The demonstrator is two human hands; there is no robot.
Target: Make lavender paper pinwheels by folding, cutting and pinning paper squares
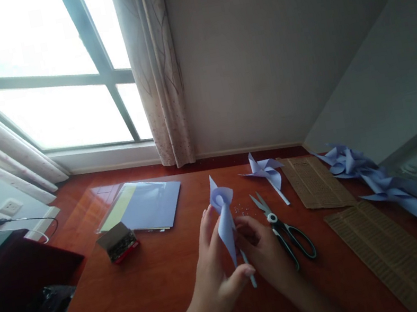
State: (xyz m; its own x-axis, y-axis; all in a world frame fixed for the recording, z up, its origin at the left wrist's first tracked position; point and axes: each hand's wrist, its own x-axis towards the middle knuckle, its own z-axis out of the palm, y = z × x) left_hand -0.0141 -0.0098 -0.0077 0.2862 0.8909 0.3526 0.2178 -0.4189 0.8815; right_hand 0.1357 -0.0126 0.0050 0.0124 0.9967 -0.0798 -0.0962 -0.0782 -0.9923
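A lilac paper pinwheel (225, 224) on a pale stick is held up over the middle of the table. My left hand (213, 262) is curved round it, fingertips behind the blades and thumb near the stick. My right hand (260, 246) is closed at the stick just behind the blades, its fingertips partly hidden by the paper. Right of my hands lie scissors (281, 226) with dark handles, blades spread a little. Beyond them a finished-looking pinwheel (263, 172) rests with its stick toward me.
A small open box (121, 244) of small pieces and a stack of lilac sheets (156, 203) lie on the left. Two corrugated cardboard pieces (315, 180) and several paper pinwheels (389, 188) are on the right. Small bits (244, 208) are scattered behind my hands.
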